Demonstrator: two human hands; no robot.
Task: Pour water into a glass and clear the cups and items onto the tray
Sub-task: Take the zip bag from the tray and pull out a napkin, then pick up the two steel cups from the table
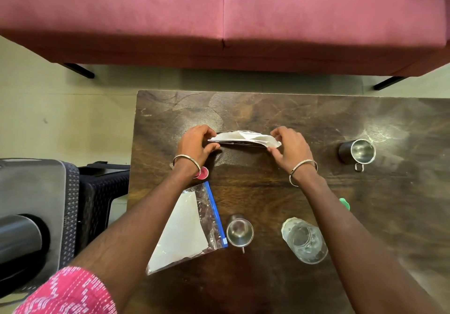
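Both my hands hold a white folded paper napkin (244,139) just above the dark wooden table (280,192): my left hand (198,143) pinches its left end, my right hand (291,149) its right end. A clear glass (304,240) stands near the front, between my forearms. One steel cup (239,232) with a small handle stands left of the glass; a second steel cup (358,153) stands at the right. A zip bag (190,226) with white sheets lies under my left forearm. A small pink lid (203,173) sits by my left wrist.
A green object (345,203) peeks out behind my right forearm. A metal tray (31,192) rests on a black stool (102,192) left of the table, with a dark steel bottle (19,238) lying on it. A red sofa (219,16) stands beyond the table.
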